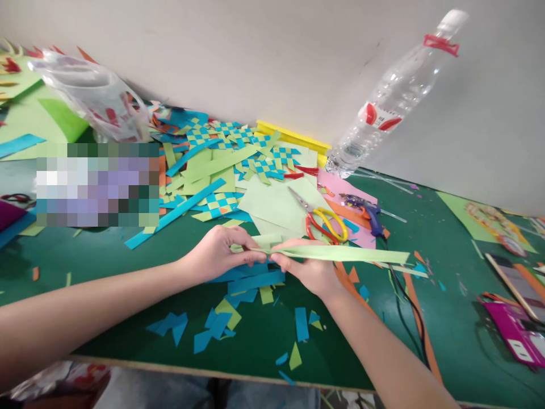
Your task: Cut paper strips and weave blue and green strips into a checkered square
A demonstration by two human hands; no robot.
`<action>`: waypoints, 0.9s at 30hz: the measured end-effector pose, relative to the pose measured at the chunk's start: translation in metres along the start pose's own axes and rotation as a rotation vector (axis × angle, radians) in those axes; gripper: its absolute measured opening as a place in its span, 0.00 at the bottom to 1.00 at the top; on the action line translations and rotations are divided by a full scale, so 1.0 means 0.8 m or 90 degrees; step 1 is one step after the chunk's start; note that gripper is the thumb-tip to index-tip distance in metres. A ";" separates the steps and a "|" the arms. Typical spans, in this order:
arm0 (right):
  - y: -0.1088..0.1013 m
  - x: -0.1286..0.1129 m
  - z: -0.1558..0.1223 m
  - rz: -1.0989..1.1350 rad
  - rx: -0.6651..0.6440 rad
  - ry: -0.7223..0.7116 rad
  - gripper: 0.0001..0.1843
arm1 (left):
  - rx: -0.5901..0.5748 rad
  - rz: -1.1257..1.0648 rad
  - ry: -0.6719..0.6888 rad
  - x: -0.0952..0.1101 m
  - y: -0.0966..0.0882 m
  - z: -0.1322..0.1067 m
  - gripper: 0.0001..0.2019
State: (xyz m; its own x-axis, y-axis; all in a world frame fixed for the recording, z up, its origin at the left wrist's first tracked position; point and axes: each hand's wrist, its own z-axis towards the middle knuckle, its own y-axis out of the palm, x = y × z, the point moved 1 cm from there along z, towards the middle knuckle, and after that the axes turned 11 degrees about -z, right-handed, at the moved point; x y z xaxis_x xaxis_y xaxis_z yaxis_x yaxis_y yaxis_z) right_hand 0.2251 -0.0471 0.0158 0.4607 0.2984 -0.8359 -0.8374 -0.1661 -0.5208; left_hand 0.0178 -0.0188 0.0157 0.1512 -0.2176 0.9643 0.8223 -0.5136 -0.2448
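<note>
The left hand [221,253] and the right hand [309,267] meet over the middle of the counter [106,267], both pinching one long pale green strip [340,253] between thumb and fingers; the strip runs from the left fingers across the right hand and out to the right, held just above the surface. Under the hands lie blue strips [251,279], and nearer the front edge blue and green scraps [221,326] are scattered on the dark green top. Just behind the right hand, scissors [323,221] with red and yellow handles rest on a pale green sheet [272,204], with a glue gun [368,213] to their right on pink paper. Farther back lies a heap of woven blue-and-green mats [221,201] and loose strips, a clear bag [91,96] at the left, and a water bottle [395,91] by the plain wall. The counter's front edge runs just below the forearms; the barest stretches lie at front left and right of the strip's far end.
</note>
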 end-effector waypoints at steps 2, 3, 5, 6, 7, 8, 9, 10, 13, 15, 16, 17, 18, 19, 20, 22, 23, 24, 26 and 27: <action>0.000 -0.001 0.000 -0.003 0.003 0.010 0.08 | 0.002 0.007 0.005 0.002 0.000 0.001 0.10; -0.001 -0.002 -0.001 -0.006 0.006 0.014 0.09 | 0.002 0.013 0.007 0.003 0.001 0.001 0.10; 0.000 -0.004 -0.001 -0.013 0.005 0.030 0.11 | 0.000 0.032 0.009 0.005 0.001 0.001 0.11; 0.000 -0.005 -0.001 -0.013 0.004 0.042 0.12 | -0.001 0.045 0.006 0.006 0.002 0.001 0.11; 0.000 -0.005 -0.002 -0.010 0.001 0.056 0.13 | -0.002 0.058 0.001 0.006 0.002 0.001 0.12; 0.001 -0.005 -0.002 -0.005 -0.001 0.070 0.13 | -0.002 0.069 -0.003 0.006 0.003 0.001 0.12; 0.001 -0.005 -0.002 0.003 -0.002 0.082 0.14 | -0.003 0.078 -0.008 0.006 0.003 0.001 0.12; 0.001 -0.004 -0.003 0.011 -0.002 0.091 0.14 | -0.006 0.081 -0.012 0.006 0.004 0.001 0.12; 0.002 -0.002 -0.003 0.031 -0.004 0.095 0.14 | -0.007 0.066 -0.011 0.006 0.004 0.000 0.13; 0.002 -0.001 -0.003 0.036 -0.007 0.088 0.13 | 0.002 0.049 -0.012 0.006 0.004 0.000 0.12; 0.001 -0.001 -0.003 0.035 -0.008 0.084 0.13 | 0.013 0.042 -0.012 0.007 0.003 0.000 0.11; 0.001 0.000 -0.003 0.033 -0.008 0.082 0.13 | 0.028 0.038 -0.012 0.007 0.003 0.000 0.11; 0.001 0.000 -0.003 0.030 -0.008 0.080 0.13 | 0.041 0.038 -0.012 0.007 0.003 -0.001 0.12; 0.001 0.001 -0.004 0.029 -0.007 0.078 0.13 | 0.055 0.039 -0.012 0.008 0.002 -0.001 0.13; 0.001 0.001 -0.004 0.030 -0.008 0.078 0.14 | 0.063 0.039 -0.011 0.008 0.002 -0.001 0.14; 0.002 0.002 -0.004 0.040 -0.011 0.082 0.14 | 0.058 0.038 -0.011 0.009 0.002 0.000 0.11; 0.002 0.003 -0.004 0.046 -0.013 0.085 0.14 | 0.052 0.037 -0.013 0.009 0.002 0.000 0.10; 0.002 0.003 -0.005 0.052 -0.014 0.087 0.14 | 0.047 0.033 -0.015 0.010 0.002 0.000 0.09; 0.002 0.004 -0.005 0.059 -0.014 0.090 0.13 | 0.037 0.022 -0.021 0.011 0.002 0.000 0.10; 0.002 0.005 -0.005 0.061 -0.012 0.089 0.13 | 0.034 0.014 -0.023 0.011 0.002 0.000 0.10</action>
State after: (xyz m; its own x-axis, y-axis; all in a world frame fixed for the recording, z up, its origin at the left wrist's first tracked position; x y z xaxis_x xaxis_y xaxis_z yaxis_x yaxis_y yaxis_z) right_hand 0.2264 -0.0499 0.0110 0.4164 0.1466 -0.8973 -0.8746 -0.2052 -0.4394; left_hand 0.0204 -0.0215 0.0240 0.1885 -0.1982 0.9619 0.8465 -0.4637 -0.2614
